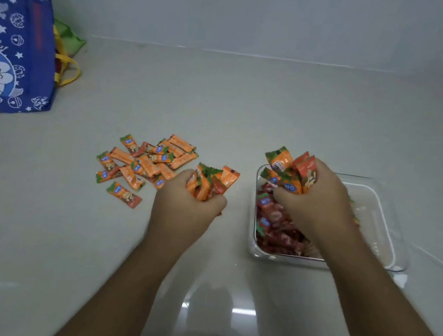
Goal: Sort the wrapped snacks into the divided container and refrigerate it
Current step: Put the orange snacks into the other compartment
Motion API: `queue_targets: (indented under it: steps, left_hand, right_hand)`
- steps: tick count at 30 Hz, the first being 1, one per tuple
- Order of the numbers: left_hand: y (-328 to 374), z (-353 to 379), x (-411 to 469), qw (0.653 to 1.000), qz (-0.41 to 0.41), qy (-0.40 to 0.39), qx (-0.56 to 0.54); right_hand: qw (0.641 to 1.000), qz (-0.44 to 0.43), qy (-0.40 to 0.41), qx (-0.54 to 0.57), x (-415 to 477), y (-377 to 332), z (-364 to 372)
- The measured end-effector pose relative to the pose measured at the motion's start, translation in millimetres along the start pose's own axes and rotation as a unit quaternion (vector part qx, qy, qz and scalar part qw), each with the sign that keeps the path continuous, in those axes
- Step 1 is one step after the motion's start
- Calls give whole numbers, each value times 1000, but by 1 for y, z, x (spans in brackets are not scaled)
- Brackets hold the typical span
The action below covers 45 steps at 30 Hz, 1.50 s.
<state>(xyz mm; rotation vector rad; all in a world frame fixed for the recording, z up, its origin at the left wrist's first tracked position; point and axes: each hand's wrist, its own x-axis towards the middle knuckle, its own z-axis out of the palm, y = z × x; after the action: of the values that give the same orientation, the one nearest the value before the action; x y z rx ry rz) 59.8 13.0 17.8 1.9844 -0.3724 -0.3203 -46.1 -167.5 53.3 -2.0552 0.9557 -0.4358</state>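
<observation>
snacks fill left hand, right hand.

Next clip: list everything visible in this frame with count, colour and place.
counter: one, pale grey
loose snacks: about twenty, orange and red wrappers, piled centre left on the counter
container: one, clear, on the counter at right, red snacks in its left part
blue bag: one, cartoon print, far left
second bag: one, green and yellow, behind the blue bag
left hand: one, grips a bunch of snacks beside the pile
right hand: one, grips another bunch over the container
</observation>
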Motion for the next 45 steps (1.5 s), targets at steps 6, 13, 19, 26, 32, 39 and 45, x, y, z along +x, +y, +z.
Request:
queue_targets:
  steps: [6,13,19,26,32,39,45]
  left_hand:
    - [35,79,-20,999,10,-30,1]
    - [57,138,-38,999,-1,-37,29]
    - [79,174,-38,996,22,-49,74]
    - [96,237,-35,960,101,-124,232]
    - [88,265,-39,929,140,-151,306]
    - [77,259,-37,914,188,-234,274]
    - [63,202,-32,918,203,-179,289]
  right_hand:
    - [994,52,44,-85,22,102,-72]
    - [987,22,-104,-122,32,152,-67]
    - [979,-149,16,-136,24,164,-101]
    - [991,-29,0,-128,8,200,-130]
    - [997,-19,2,-79,3,203,-126]
    - [994,-13,-4,-111,2,202,-129]
    - [977,-54,18,-203,4,173,-109]
